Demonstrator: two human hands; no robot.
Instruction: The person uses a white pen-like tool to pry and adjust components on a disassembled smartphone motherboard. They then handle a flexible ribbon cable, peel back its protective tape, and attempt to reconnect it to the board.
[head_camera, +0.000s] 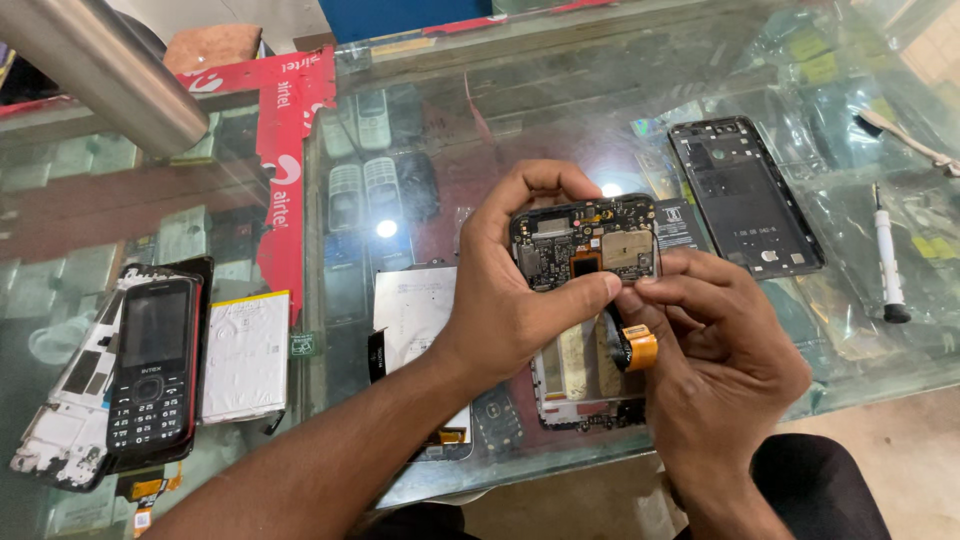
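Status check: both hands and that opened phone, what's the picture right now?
Left hand grips opened phone by its board end. Right hand pinches its lower edge by orange flex cable. Screwdriver apart on glass counter.

Red-and-white sign strip (285, 150) on the glass counter's left; dark-screened black keypad phone (153, 375) nearer left.

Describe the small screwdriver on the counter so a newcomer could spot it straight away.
Start at the glass counter top and go to its right side, past the black phone back cover lying flat there. Just right of that cover lies the slim white-handled screwdriver with a black tip cap, pointing toward the near edge. It lies apart from both hands, the only thin white stick there.
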